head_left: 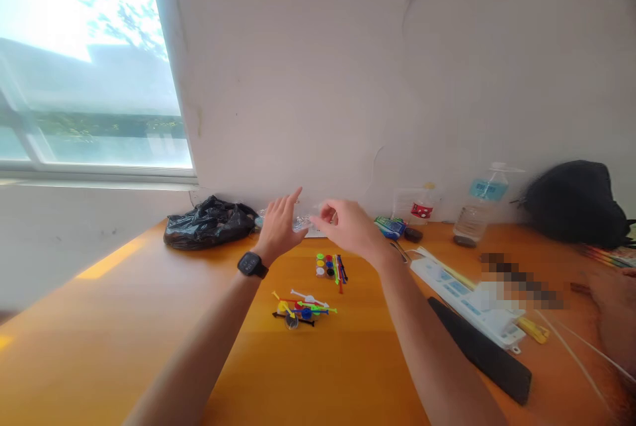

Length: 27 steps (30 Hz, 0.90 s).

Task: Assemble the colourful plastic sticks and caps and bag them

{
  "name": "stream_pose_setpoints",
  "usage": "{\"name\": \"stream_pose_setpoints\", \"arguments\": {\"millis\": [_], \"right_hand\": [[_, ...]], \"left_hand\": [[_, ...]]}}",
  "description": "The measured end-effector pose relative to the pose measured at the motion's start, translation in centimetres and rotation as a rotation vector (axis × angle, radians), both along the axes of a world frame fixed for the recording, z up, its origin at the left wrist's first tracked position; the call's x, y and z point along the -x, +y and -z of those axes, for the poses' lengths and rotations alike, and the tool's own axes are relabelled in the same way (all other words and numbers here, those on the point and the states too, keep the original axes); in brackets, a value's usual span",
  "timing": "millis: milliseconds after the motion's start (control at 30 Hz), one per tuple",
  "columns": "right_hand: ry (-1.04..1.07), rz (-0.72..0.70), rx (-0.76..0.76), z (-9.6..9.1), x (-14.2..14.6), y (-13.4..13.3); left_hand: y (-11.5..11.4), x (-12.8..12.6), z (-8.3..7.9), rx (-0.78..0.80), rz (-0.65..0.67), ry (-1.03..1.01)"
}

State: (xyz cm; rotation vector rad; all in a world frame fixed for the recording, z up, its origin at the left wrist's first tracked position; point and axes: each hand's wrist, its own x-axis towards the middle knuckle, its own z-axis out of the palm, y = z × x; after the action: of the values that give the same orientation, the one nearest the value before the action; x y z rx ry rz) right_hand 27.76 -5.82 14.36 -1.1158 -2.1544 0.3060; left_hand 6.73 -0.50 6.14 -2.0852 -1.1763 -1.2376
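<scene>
My left hand, with a black watch on the wrist, is open at the back of the table, its fingers stretched and thumb apart. Facing it, my right hand has its fingers curled and thumb bent in towards them; what they hold, if anything, is hard to make out. Some clear, crinkled plastic shows between the two hands, close to the right thumb. Nearer me lie small coloured discs in rows beside a bundle of coloured plastic arrows. In front of those is a loose pile of arrows and discs.
A black plastic bag lies back left. To the right are a power strip, a long dark flat object, a large clear bottle, a blue-green packet and a black bag. Another person's hand rests at the right edge.
</scene>
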Motion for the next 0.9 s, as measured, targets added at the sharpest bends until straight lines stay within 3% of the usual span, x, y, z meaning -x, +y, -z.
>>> {"name": "stream_pose_setpoints", "arguments": {"millis": [67, 167, 267, 300, 433, 633, 900], "right_hand": [[-0.174, -0.054, 0.041, 1.2, 0.3, 0.9], [-0.529, -0.343, 0.384, 3.6, 1.5, 2.4], [-0.82, -0.393, 0.716, 6.3, 3.5, 3.8], [-0.879, -0.394, 0.765, 7.1, 4.2, 4.2], [-0.905, -0.44, 0.782, 9.2, 5.6, 5.2], [-0.85, -0.545, 0.711, 10.9, 5.9, 5.7], [-0.634, -0.584, 0.619, 10.7, 5.9, 5.7]], "left_hand": [[0.6, 1.2, 0.6, 0.034, -0.01, -0.015], [1.2, 2.1, 1.3, 0.074, -0.003, -0.017], [1.6, 2.4, 1.7, 0.104, 0.012, -0.023], [1.8, 2.4, 1.8, 0.116, 0.019, -0.033], [2.3, 2.4, 1.9, 0.188, 0.095, -0.155], [2.3, 2.3, 1.5, 0.277, 0.194, -0.268], [1.5, 2.2, 0.4, 0.269, 0.238, -0.286]]}}
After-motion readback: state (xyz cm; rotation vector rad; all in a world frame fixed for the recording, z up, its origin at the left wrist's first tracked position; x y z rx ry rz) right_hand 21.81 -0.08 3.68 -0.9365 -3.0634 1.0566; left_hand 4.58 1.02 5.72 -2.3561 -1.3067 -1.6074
